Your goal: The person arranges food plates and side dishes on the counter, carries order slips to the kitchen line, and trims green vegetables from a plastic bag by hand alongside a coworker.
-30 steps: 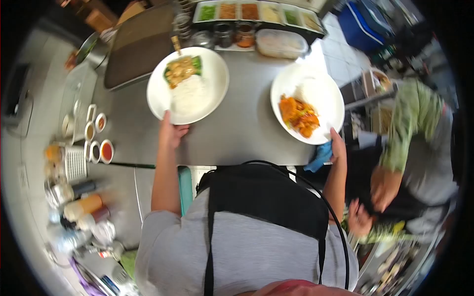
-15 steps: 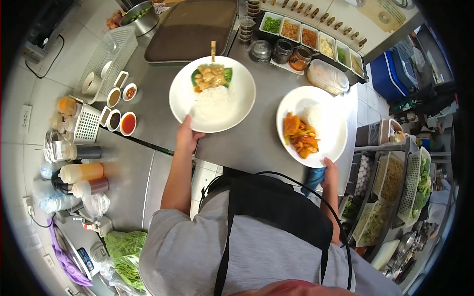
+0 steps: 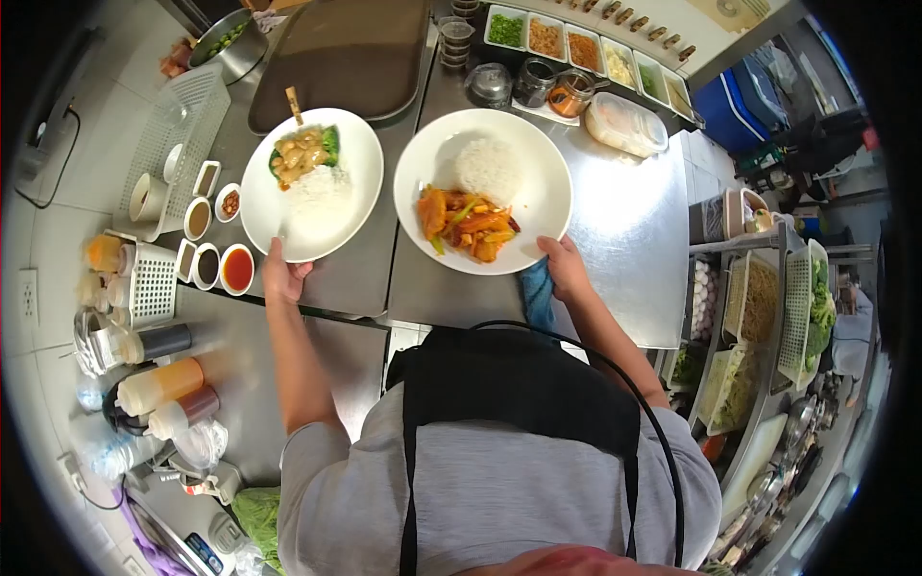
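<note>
My left hand point(image 3: 285, 274) grips the near rim of a white plate point(image 3: 358, 206), its thumb over the edge. On that plate are white rice point(image 3: 322, 192), pieces of meat in brown sauce point(image 3: 300, 154) with broccoli, and a wooden clothespin point(image 3: 293, 104) at the far rim. A second white plate point(image 3: 549, 182) sits to its right, with my right hand point(image 3: 565, 267) pinching its near right edge. It carries a mound of rice point(image 3: 488, 167) and an orange-red stir-fry point(image 3: 468, 224). A blue cloth point(image 3: 538, 294) hangs below this plate beside my right hand; whether the hand holds it, I cannot tell.
Small sauce bowls point(image 3: 236, 270) stand left of the plates, near white baskets point(image 3: 154, 283). A brown tray point(image 3: 341, 58) lies behind. Topping containers point(image 3: 545, 38), jars point(image 3: 533, 84) and a lidded plastic box point(image 3: 626, 125) line the back. Squeeze bottles point(image 3: 163, 384) are at left, vegetable baskets point(image 3: 802, 307) at right.
Both plates have moved left with my hands. The stir-fry plate has come closer to the other plate and turned, so its rice now lies at the far side. The view has shifted slightly.
</note>
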Available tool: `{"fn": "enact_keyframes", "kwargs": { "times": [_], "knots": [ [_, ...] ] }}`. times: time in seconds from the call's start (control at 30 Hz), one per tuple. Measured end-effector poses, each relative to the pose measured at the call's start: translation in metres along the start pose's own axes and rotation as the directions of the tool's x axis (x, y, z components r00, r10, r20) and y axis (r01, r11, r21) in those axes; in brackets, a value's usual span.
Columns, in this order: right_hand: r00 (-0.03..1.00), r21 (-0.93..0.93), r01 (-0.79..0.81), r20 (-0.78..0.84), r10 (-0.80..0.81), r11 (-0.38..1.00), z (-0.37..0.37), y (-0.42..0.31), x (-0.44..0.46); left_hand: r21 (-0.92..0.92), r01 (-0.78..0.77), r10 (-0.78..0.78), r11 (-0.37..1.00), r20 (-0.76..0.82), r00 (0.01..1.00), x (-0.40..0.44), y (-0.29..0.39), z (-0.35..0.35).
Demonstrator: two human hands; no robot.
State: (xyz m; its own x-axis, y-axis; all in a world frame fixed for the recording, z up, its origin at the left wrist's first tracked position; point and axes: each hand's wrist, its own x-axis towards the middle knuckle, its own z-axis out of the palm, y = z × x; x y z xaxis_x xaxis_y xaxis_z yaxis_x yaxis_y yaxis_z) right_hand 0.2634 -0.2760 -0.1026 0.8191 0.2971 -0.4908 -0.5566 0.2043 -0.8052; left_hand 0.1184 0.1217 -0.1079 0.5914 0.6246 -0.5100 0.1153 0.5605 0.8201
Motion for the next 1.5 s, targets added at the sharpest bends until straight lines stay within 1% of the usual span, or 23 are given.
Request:
{"fn": "enact_keyframes", "kwargs": {
  "times": [0.17, 0.2, 0.23, 0.3, 0.33, 0.4, 0.43, 0.47, 0.5, 0.57, 0.63, 0.67, 0.7, 0.77, 0.83, 0.9, 0.93, 1.03, 1.1, 1.17, 1.23, 1.43, 1.5],
  "knots": [
    [0.999, -0.071, -0.036, 0.024, 0.038, 0.997, 0.019, -0.008, 0.008, 0.015, 0.013, -0.014, 1.0, 0.041, 0.999, 0.009, 0.007, -0.008],
    [0.998, -0.235, -0.015, 0.056, 0.028, 0.972, 0.012, -0.01, 0.014, -0.004, -0.011, 0.011, 1.0, 0.028, 1.0, 0.008, 0.006, -0.006],
    [0.998, -0.474, 0.058, 0.025, -0.052, 0.879, 0.006, -0.017, 0.015, 0.003, 0.031, -0.031, 1.0, 0.032, 0.999, 0.003, 0.006, -0.005],
    [0.975, -0.849, 0.149, 0.041, -0.218, 0.508, -0.001, -0.043, 0.012, 0.012, 0.107, -0.108, 0.994, 0.039, 0.993, -0.016, 0.012, 0.004],
    [0.964, -0.93, 0.131, 0.039, -0.262, 0.342, -0.007, -0.053, 0.011, 0.088, 0.198, -0.205, 0.976, 0.08, 0.976, -0.025, 0.013, 0.007],
    [0.937, -0.998, 0.059, 0.058, -0.344, -0.008, -0.017, -0.064, 0.01, 0.539, 0.184, -0.252, 0.822, 0.054, 0.966, -0.049, 0.015, 0.017],
    [0.908, -0.995, 0.062, 0.087, -0.41, -0.073, -0.018, -0.059, 0.011, 0.726, 0.164, -0.272, 0.668, 0.033, 0.962, -0.06, 0.017, 0.026],
    [0.874, -0.988, 0.058, 0.119, -0.47, -0.141, -0.019, -0.049, 0.013, 0.836, 0.063, -0.203, 0.545, 0.059, 0.977, -0.069, 0.022, 0.042],
    [0.835, -0.976, 0.051, 0.158, -0.528, -0.211, -0.018, -0.041, 0.014, 0.864, -0.041, -0.109, 0.503, 0.111, 0.988, -0.068, 0.023, 0.054],
    [0.825, -0.97, 0.099, 0.206, -0.527, -0.223, -0.013, -0.031, 0.018, 0.893, -0.234, 0.076, 0.384, 0.222, 0.972, -0.056, 0.028, 0.08],
    [0.81, -0.961, 0.179, 0.265, -0.523, -0.21, -0.017, -0.025, 0.028, 0.799, -0.507, 0.335, 0.323, 0.405, 0.851, -0.053, 0.04, 0.126],
    [0.801, -0.953, 0.231, 0.3, -0.519, -0.196, -0.022, -0.03, 0.033, 0.755, -0.582, 0.37, 0.301, 0.47, 0.801, -0.04, 0.039, 0.145],
    [0.804, -0.968, 0.247, 0.229, -0.548, -0.042, -0.029, -0.037, 0.04, 0.705, -0.652, 0.404, 0.28, 0.53, 0.746, -0.024, 0.038, 0.164],
    [0.818, -0.927, 0.269, 0.078, -0.569, 0.26, -0.039, -0.051, 0.052, 0.55, -0.824, 0.556, 0.134, 0.646, 0.522, 0.007, 0.033, 0.202],
    [0.738, -0.902, 0.371, 0.141, -0.66, 0.222, -0.015, -0.08, 0.045, 0.553, -0.833, 0.551, 0.008, 0.693, 0.466, 0.032, 0.025, 0.23],
    [0.682, -0.864, 0.503, 0.4, -0.612, -0.004, 0.013, -0.09, 0.042, 0.568, -0.805, 0.567, -0.173, 0.726, 0.39, 0.059, 0.011, 0.25],
    [0.691, -0.864, 0.488, 0.469, -0.55, -0.124, 0.022, -0.086, 0.047, 0.567, -0.78, 0.565, -0.263, 0.746, 0.352, 0.071, 0.004, 0.256],
    [0.73, -0.793, 0.417, 0.583, -0.357, -0.444, 0.043, -0.073, 0.06, 0.599, -0.763, 0.474, -0.241, 0.759, 0.447, 0.09, -0.007, 0.269],
    [0.771, -0.722, 0.33, 0.577, -0.267, -0.608, 0.049, -0.067, 0.067, 0.571, -0.815, 0.327, -0.097, 0.792, 0.516, 0.11, -0.013, 0.273],
    [0.774, -0.679, 0.358, 0.6, -0.204, -0.641, 0.051, -0.065, 0.066, 0.578, -0.816, 0.221, -0.001, 0.796, 0.563, 0.117, -0.018, 0.27],
    [0.781, -0.632, 0.393, 0.613, -0.12, -0.668, 0.053, -0.067, 0.061, 0.605, -0.795, 0.17, 0.032, 0.781, 0.601, 0.108, -0.011, 0.274],
    [0.761, -0.592, 0.592, 0.634, 0.138, -0.546, 0.05, -0.076, 0.039, 0.61, -0.787, 0.202, 0.091, 0.763, 0.614, 0.107, -0.011, 0.274],
    [0.72, -0.616, 0.687, 0.649, 0.246, -0.385, 0.046, -0.081, 0.037, 0.592, -0.801, 0.213, 0.083, 0.775, 0.595, 0.11, -0.013, 0.273]
  ]
}}
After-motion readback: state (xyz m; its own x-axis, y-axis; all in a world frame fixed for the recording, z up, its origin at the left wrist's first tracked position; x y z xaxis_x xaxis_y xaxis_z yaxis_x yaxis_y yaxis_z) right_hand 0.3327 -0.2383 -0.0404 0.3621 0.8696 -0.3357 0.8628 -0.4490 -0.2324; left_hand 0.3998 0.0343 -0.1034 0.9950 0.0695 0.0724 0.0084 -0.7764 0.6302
